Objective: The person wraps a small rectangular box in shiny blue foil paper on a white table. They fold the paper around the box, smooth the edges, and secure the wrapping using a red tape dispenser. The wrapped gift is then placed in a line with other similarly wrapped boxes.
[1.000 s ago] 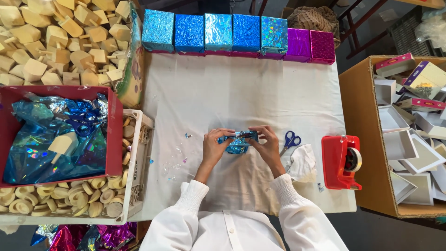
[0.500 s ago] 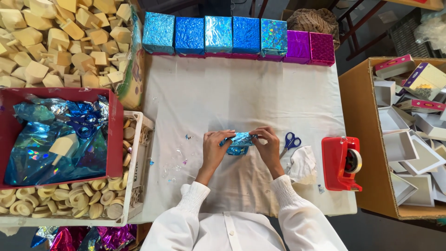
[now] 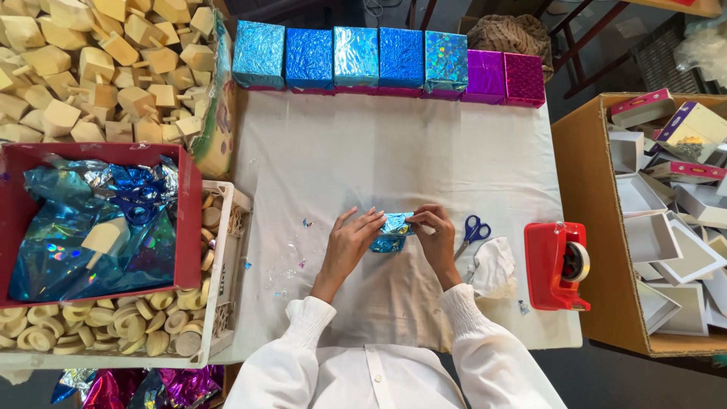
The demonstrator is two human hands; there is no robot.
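A small object wrapped in shiny blue foil [image 3: 391,231] lies on the white-covered table [image 3: 394,151] in front of me. My left hand [image 3: 350,244] presses flat against its left side, fingers stretched over the foil. My right hand [image 3: 434,231] pinches the foil at its right end with fingertips. Both sleeves are white. What is inside the foil is hidden.
Blue-handled scissors [image 3: 471,232] and a crumpled white cloth [image 3: 494,266] lie right of my hands, then a red tape dispenser [image 3: 559,265]. Foil-wrapped blue and purple boxes [image 3: 386,60] line the far edge. A red tray of blue foil [image 3: 91,220], wooden pieces [image 3: 98,68] left; cardboard box of white boxes [image 3: 666,227] right.
The hands shifted slightly on the foil piece; my left fingers now lie flatter across it while the right keeps pinching its end. The object stays in the same spot.
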